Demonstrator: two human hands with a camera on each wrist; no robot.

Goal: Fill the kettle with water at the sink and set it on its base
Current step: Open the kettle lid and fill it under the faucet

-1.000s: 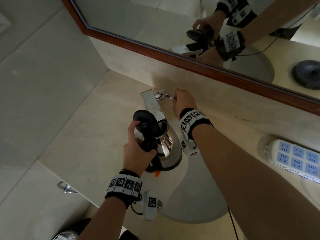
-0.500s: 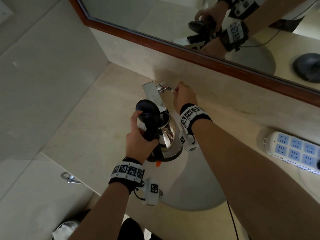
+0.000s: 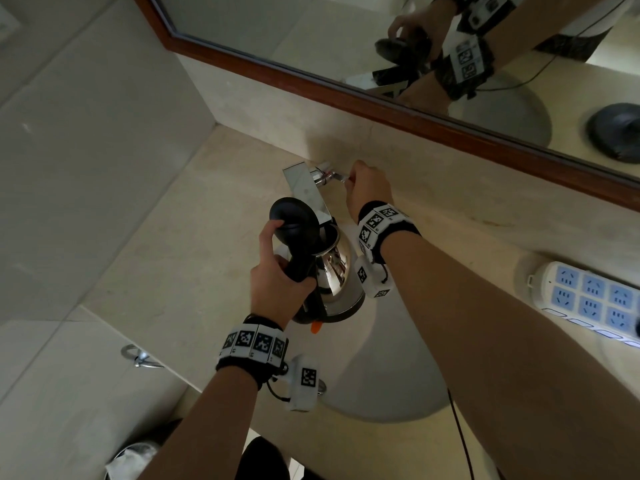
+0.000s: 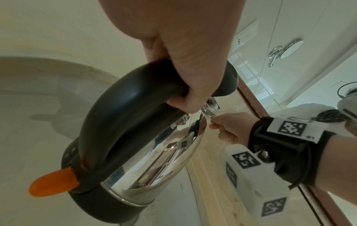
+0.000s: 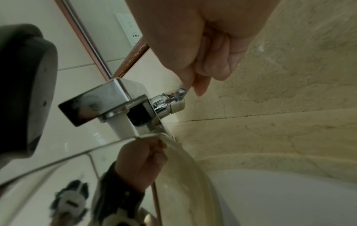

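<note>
While the left hand grips the kettle under the tap, the right hand pinches its lever; a power strip lies right of the sink.

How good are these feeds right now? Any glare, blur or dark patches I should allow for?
Head view: dim, hands lit adequately, wide-angle bending at the mirror. Left wrist view: brighter and sharp, but the kettle mirrors the room, so reflections clutter its shiny side. Right wrist view: soft, the tap fairly clear, the kettle's lid dark and blurred at the left edge.
</note>
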